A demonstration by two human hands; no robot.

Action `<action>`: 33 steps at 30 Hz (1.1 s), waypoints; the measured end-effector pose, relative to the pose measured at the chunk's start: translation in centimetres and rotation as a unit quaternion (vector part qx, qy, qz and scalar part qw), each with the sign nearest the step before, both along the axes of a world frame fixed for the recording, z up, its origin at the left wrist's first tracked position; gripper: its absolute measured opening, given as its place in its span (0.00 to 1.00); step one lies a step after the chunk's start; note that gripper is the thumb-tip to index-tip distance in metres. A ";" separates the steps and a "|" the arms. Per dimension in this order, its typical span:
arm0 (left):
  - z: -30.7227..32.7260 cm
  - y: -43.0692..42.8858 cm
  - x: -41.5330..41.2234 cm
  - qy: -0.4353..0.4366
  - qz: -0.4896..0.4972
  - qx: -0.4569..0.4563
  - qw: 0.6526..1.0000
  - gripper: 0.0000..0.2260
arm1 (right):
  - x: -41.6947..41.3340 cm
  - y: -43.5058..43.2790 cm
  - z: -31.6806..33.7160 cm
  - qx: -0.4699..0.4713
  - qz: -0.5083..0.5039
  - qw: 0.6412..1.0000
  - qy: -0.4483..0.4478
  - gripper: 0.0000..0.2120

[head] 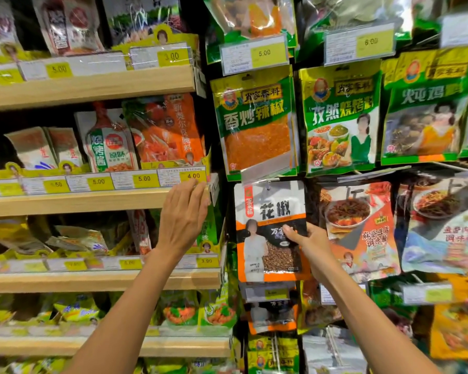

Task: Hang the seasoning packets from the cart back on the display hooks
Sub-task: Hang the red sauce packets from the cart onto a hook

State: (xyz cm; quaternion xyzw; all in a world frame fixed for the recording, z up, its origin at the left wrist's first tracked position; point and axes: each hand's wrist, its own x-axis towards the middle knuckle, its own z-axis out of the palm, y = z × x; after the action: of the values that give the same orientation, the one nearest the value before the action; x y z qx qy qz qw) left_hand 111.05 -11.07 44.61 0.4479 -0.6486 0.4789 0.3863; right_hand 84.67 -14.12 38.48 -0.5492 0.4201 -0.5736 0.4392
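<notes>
Wooden shelves [92, 203] stand left of the display. Left hand [183, 220] rests open on one; right hand [312, 244] fingers [289, 231] pinch the pepper packet [268, 211] at its hook [268, 187]. Missing the hole could drop it.

Seasoning packet [270, 211], white on top, orange and black below, with a clear window of brown peppercorns. Flat and upright against the display, pinched at its right edge. Top hole at a metal display hook [268, 187]
</notes>
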 end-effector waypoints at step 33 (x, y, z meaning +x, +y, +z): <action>-4.4 4.0 -5.1 0.071 -0.056 0.064 0.994 0.13 | -0.3 4.1 -0.3 -0.022 -0.102 0.981 0.164 0.14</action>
State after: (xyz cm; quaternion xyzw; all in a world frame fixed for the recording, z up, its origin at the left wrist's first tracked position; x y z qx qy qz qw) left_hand 105.96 -7.06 40.25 0.4674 -0.6731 0.3811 0.4281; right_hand 84.40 -10.02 38.14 -0.5999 0.5273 -0.5266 0.2912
